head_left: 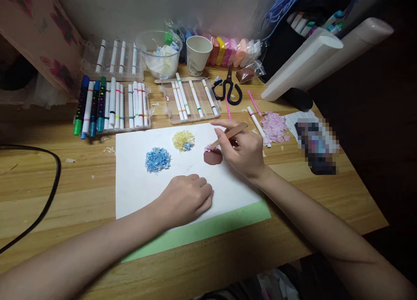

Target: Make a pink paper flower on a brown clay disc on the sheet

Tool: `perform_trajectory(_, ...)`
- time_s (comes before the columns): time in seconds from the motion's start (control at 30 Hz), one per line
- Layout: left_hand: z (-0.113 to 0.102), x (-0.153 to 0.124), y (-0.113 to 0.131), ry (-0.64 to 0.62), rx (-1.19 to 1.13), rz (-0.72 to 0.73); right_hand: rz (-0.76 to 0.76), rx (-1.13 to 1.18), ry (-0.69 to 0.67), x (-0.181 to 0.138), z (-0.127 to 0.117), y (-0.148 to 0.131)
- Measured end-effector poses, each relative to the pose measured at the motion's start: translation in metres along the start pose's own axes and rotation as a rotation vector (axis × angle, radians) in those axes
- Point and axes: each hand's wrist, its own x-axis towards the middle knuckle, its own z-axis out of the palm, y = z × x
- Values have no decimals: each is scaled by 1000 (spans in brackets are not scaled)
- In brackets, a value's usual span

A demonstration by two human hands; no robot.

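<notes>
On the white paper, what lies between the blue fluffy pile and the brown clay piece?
Head view: only bare white paper between the blue pile and brown clay piece; the yellow pile sits above that stretch.

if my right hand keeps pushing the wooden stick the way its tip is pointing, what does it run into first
The right hand aims the wooden stick down and left. Its tip already sits at the pink shreds above the brown clay patch. Beyond that, probably bare white paper, with the blue tuft farther left.
</notes>
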Motion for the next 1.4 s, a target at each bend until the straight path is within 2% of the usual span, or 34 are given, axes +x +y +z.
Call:
perform_trajectory(0.3, -1, 0, 0, -7, -2, -2, 250, 97, 29, 2, 3, 1)
perform_trajectory(0.43, -1, 0, 0, -22, -9, -4, 361, 218, 38, 3, 3, 3)
perform_trajectory(0.5, -1, 0, 0, -32, -11, -4, 422, 310, 97, 4, -3, 6)
perform_trajectory(0.67, -3, -1, -1, -44, -26, -16, 471, 404, 306, 5, -38, 28)
perform_trajectory(0.77, -5, -1, -1, -32, -52, -12, 456, 354, 422, -6, -66, 53)
perform_trajectory(0.83, -7, 0, -1, -18, -72, -21, 471, 286, 453, -18, -82, 69)
perform_trajectory(0.9, -8, 1, -1, -20, -97, -43, 464, 198, 358, -31, -94, 80)
perform_trajectory(1.03, -11, 3, 1, -36, -97, -78, 433, 33, -120, -47, -104, 92)
perform_trajectory(1.1, -11, 3, 2, -36, -77, -70, 452, -67, -243, -48, -104, 95)
perform_trajectory(1.13, -11, 3, 2, -36, -65, -61, 480, -94, -254, -48, -103, 96)
perform_trajectory(1.27, -10, 4, 2, -36, -38, -36, 627, -82, -143, -47, -99, 98)
perform_trajectory(1.4, -10, 3, 1, -40, -37, -39, 661, -58, -125, -47, -95, 96)
